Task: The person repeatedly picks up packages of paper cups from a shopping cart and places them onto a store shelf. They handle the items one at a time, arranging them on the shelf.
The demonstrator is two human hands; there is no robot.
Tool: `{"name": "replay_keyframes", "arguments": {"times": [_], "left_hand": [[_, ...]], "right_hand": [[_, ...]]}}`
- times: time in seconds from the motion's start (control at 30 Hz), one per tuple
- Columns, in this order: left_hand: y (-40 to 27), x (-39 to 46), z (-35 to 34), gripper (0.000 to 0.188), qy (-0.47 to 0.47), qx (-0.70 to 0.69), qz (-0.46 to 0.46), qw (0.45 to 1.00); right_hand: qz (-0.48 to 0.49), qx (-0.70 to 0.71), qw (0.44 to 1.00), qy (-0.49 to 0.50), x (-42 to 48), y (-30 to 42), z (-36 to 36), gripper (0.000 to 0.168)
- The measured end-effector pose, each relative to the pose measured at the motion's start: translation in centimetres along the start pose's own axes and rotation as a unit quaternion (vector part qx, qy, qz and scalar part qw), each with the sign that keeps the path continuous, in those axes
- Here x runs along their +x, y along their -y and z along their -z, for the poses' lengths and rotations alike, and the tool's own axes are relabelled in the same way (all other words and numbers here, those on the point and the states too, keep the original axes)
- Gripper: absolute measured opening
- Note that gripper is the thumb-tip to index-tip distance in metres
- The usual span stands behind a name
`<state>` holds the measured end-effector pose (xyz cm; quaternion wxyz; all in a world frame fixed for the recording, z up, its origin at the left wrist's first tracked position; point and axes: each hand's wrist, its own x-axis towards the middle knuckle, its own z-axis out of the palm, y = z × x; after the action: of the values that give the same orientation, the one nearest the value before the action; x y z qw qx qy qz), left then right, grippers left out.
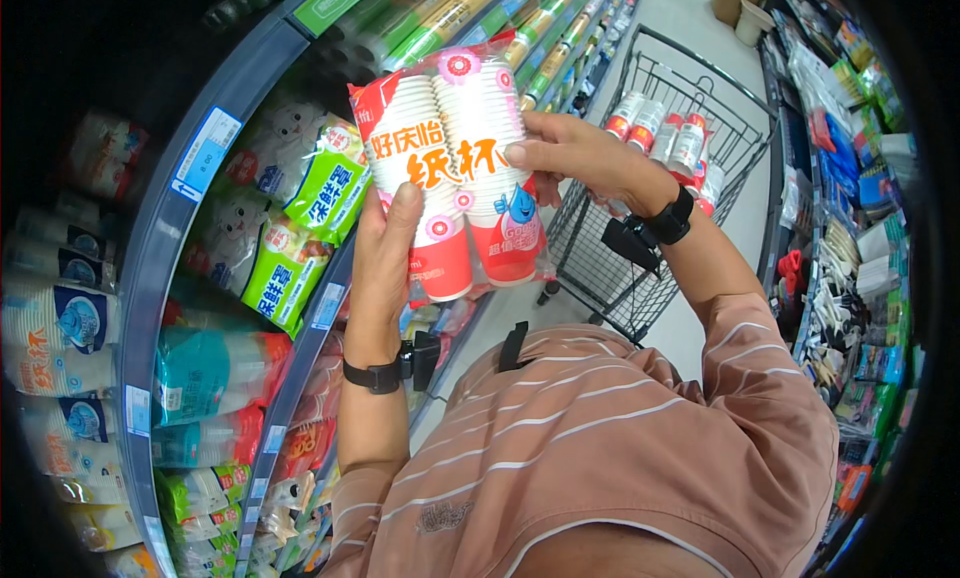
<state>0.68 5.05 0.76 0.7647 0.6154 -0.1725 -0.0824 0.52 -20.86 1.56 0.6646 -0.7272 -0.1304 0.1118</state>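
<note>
A clear plastic pack of paper cups (480,203), with two side-by-side stacks in white and red, is held up between my hands. My left hand (386,236) grips its left edge, the thumb lying on the front. On the upper right side, my right hand (570,154) pinches the pack, thumb in front and some fingers partly hidden behind. Beyond my right forearm stands a wire shopping cart (600,263) that holds several white and red cylindrical packages (686,146).
Store shelves (202,154) on the left carry green food-cover packs (326,176), teal packs (217,375) and more cup packs (60,338). Another stocked shelf (806,293) runs along the right. A pale floor (682,4) lies between them, with a light bin (752,24) at the far end.
</note>
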Motion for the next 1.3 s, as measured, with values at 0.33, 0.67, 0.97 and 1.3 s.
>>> {"name": "replay_keyframes", "arguments": {"times": [0.33, 0.67, 0.97, 1.3], "left_hand": [[-0.6, -0.7, 0.5, 0.058, -0.006, -0.019, 0.012, 1.0], [-1.1, -1.1, 2.0, 0.061, 0.031, -0.064, 0.05, 0.996], [-1.0, -1.2, 2.1, 0.062, 0.052, -0.067, 0.058, 0.995], [0.2, -1.0, 2.2, 0.068, 0.037, -0.082, 0.069, 0.994]], "right_hand": [[-0.004, 0.004, 1.0, 0.02, 0.6, 0.2, -0.4, 0.059], [-0.016, 0.03, 0.999, 0.003, 1.6, -1.5, -0.1, 0.052], [-0.016, 0.052, 0.999, 0.002, 1.9, -3.2, 0.2, 0.05], [-0.042, 0.249, 0.967, -0.048, 2.6, -7.1, -1.0, 0.038]]}}
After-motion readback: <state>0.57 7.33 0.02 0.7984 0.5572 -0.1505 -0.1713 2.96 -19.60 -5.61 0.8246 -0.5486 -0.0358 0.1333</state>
